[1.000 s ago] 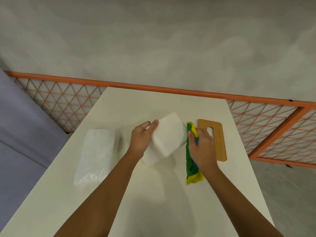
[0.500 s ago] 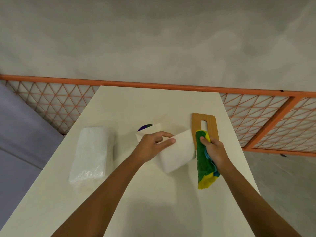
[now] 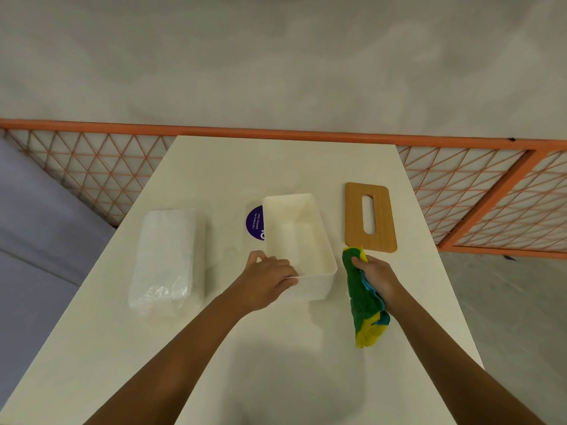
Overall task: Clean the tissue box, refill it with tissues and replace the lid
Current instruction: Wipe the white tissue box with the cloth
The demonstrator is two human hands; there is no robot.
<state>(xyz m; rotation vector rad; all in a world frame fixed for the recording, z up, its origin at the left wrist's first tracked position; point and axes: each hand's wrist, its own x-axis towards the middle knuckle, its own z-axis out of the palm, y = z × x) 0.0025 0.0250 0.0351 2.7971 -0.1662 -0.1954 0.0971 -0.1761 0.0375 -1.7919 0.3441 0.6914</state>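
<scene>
The white tissue box (image 3: 296, 237) stands upright on the white table (image 3: 276, 363), open side up and empty inside. My left hand (image 3: 264, 282) grips its near left corner. My right hand (image 3: 376, 277) is just right of the box and holds a green, yellow and blue cloth (image 3: 363, 305) that hangs down onto the table. The wooden lid (image 3: 369, 217) with a long slot lies flat to the right of the box. A wrapped pack of white tissues (image 3: 165, 259) lies to the left.
A round purple sticker (image 3: 254, 223) on the table shows from behind the box's left side. An orange lattice railing (image 3: 92, 167) runs behind the table's far edge. Grey floor lies past the table's right edge.
The box, held tilted in the air and wiped on its side, has been turned upright and set on the table. My right hand with the cloth has drawn away from it to the right.
</scene>
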